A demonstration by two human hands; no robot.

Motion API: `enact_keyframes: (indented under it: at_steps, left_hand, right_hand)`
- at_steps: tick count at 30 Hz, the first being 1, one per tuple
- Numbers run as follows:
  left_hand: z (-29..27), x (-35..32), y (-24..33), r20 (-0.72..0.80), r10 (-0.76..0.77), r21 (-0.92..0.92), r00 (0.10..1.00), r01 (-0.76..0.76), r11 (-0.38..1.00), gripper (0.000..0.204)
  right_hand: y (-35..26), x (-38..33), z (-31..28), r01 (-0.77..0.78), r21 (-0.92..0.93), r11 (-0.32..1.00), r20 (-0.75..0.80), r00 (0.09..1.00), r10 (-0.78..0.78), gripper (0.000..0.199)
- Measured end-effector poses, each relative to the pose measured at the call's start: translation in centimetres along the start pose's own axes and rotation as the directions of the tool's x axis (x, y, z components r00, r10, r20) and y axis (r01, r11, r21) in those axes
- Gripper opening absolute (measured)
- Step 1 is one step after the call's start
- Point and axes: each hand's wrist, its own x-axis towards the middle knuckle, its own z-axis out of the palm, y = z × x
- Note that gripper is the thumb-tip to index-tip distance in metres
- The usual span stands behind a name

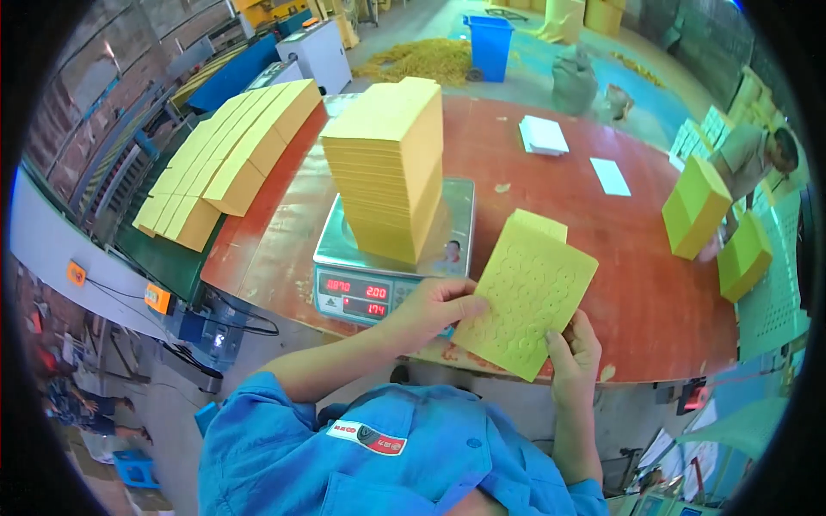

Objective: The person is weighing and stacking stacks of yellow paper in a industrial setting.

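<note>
Between my two hands is a thin, small stack of yellow sheets (529,297), the top one marked with rows of small rounded cut outlines. My left hand (440,308) pinches its left edge, thumb on top. At the lower right edge my right hand (575,354) grips it, with the thumb on the face and the fingers behind. Another yellow sheet edge sticks out at the far end. To the left, a tall stack of yellow sheets (379,185) stands on a digital scale (325,249) with lit red figures.
The red-brown table (602,258) carries white sheets (544,136) farther back. Yellow stacks (232,150) line a green conveyor (176,249) at left. At right, a co-worker (753,159) reaches toward more yellow stacks (695,206). A blue bin (490,50) stands beyond the table.
</note>
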Motion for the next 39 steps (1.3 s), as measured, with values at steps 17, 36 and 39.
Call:
enact_keyframes:
  at_steps: [17,36,39]
  left_hand:
    - [-22.4,6.2,22.8,-0.168,0.210,0.488,0.963,-0.104,0.866,0.029]
    - [-23.8,7.4,20.4,-0.145,0.131,0.560,0.981,-0.027,0.828,0.034]
    - [-23.4,7.4,20.2,-0.138,0.159,0.587,0.978,-0.048,0.808,0.036]
  right_hand:
    - [-10.2,23.5,20.2,0.195,-0.241,0.951,0.242,0.961,-0.136,0.047]
    - [-7.5,22.8,21.2,0.188,-0.369,0.910,0.069,0.982,-0.175,0.041]
    - [-7.0,22.8,21.1,0.227,-0.359,0.905,0.032,0.972,-0.231,0.041]
